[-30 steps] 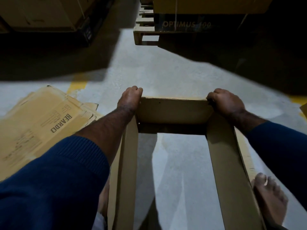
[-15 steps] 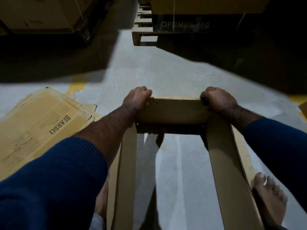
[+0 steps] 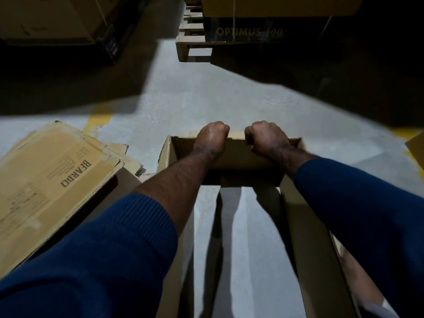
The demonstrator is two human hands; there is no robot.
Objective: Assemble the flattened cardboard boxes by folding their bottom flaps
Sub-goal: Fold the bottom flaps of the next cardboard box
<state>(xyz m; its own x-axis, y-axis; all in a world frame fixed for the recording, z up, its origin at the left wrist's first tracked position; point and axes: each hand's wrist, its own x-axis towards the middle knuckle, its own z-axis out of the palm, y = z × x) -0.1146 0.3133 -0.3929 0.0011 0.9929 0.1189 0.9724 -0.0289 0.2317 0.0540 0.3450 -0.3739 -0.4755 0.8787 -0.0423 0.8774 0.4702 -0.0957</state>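
Head view showed a grey floor point(image 3: 183, 99), and at its far side a dark carton point(image 3: 250, 32) reading "OPTIMUS 100" on a pallet point(image 3: 190, 42). Flattened boxes point(image 3: 52, 175) printed "BEARDO" lay stacked at left. Just right of them stood an opened box point(image 3: 238, 154), floor showing through it. Both arms reached forward; left hand point(image 3: 211, 138) and right hand point(image 3: 263, 137), close together, gripped its far wall's top edge with curled fingers

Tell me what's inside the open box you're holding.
Only bare floor shows through the open box; no flap lies across the visible part. The left hand and right hand grip its far wall. Forearms and sleeves hide the rest.
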